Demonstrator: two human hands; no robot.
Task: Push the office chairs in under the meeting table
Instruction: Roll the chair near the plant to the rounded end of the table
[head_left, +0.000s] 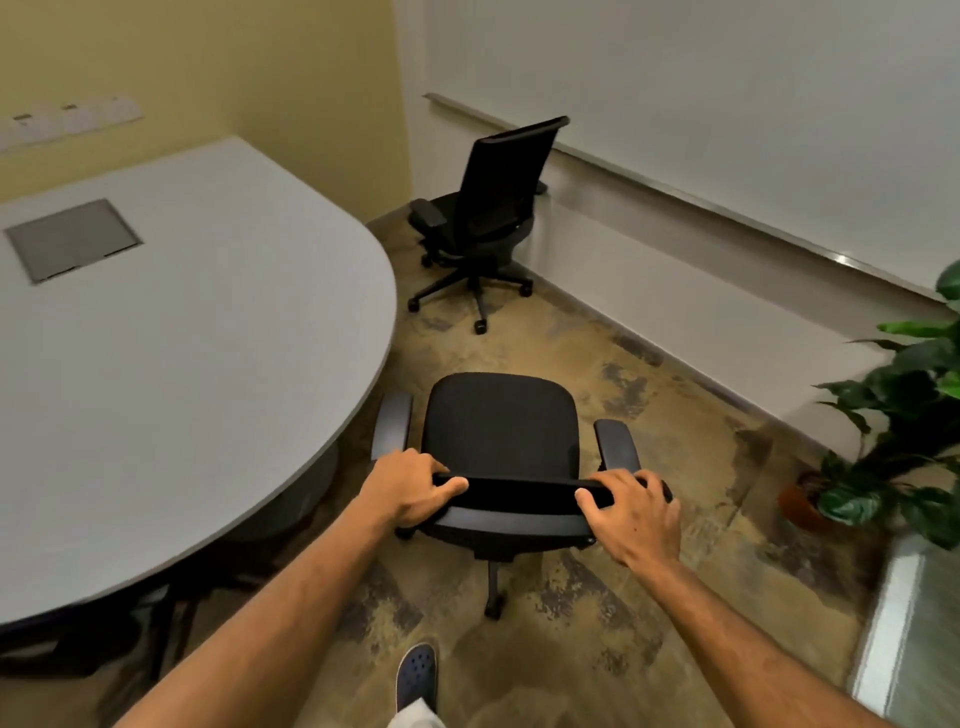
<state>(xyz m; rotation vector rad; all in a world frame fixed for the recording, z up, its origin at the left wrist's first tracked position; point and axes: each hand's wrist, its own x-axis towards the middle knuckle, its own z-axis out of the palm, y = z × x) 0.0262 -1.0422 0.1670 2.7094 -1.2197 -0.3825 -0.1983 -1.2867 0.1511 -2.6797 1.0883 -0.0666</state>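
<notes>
A black office chair stands just in front of me, its seat facing away, to the right of the rounded end of the grey meeting table. My left hand grips the left end of its backrest top, and my right hand grips the right end. The chair's left armrest is close to the table edge, and the seat is out from under the tabletop. A second black office chair stands apart in the far corner by the white wall, well off the table.
A potted plant stands on the floor at the right, next to a glass panel. A grey cable hatch is set in the tabletop. My foot in a dark shoe is behind the chair. Patterned carpet lies between the chairs.
</notes>
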